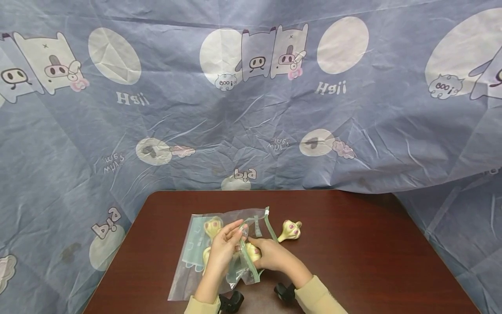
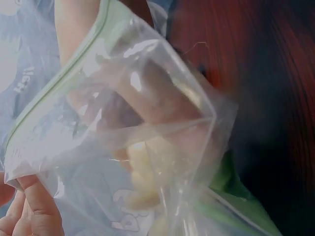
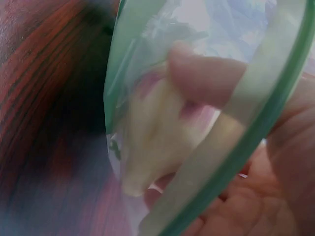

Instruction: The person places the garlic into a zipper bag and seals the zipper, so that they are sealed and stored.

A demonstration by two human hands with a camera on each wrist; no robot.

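Observation:
A clear zip bag (image 1: 178, 283) with a green zip edge lies on the table, its mouth raised and spread towards the right. My left hand (image 1: 224, 246) pinches the bag's rim, as the left wrist view also shows. Inside the mouth, my right hand (image 1: 272, 255) grips a garlic bulb (image 3: 157, 132), cream with purple patches, thumb on top and fingers beneath. Two more garlic bulbs, one farther back (image 1: 213, 226) and one nearer (image 1: 206, 255), show through the bag, the nearer partly hidden by my left arm. Another garlic bulb (image 1: 290, 230) rests on the table, right of the bag.
A pale blue panel with white loops (image 1: 194, 242) shows at the bag's left side. The dark red-brown table (image 1: 353, 261) extends to both sides. Behind it hangs a blue patterned cloth (image 1: 251, 113). Black wrist mounts (image 1: 231, 302) sit at both sleeves.

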